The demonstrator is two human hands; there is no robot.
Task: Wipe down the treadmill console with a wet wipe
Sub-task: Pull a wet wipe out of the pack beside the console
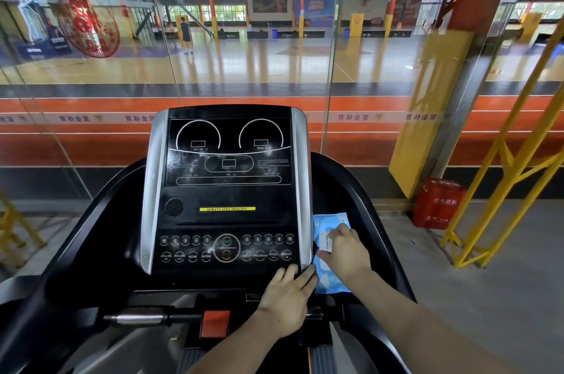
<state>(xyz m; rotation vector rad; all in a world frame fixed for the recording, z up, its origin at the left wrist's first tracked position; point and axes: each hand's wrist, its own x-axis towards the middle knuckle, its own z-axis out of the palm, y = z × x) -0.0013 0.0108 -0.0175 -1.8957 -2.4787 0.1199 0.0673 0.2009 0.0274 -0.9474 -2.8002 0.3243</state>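
Both forearms are reaching in; left hand (287,294) is resting, fingers relaxed, on the treadmill console (227,190) corner; right hand (346,253) is pinching the label on the blue wet-wipe pack (331,279) lying in the side tray beside the console.

On the treadmill console (227,190) in front of me a yellow strip (227,208) reads "ALWAYS STAY HEALTHY". Its buttons (225,255) say INCLINE, MODE, ENTER, RESET, PROGRAM, SPEED, with numbered keys above. The dials are marked INCLINE and SPEED. The red box (438,204) shows "119".
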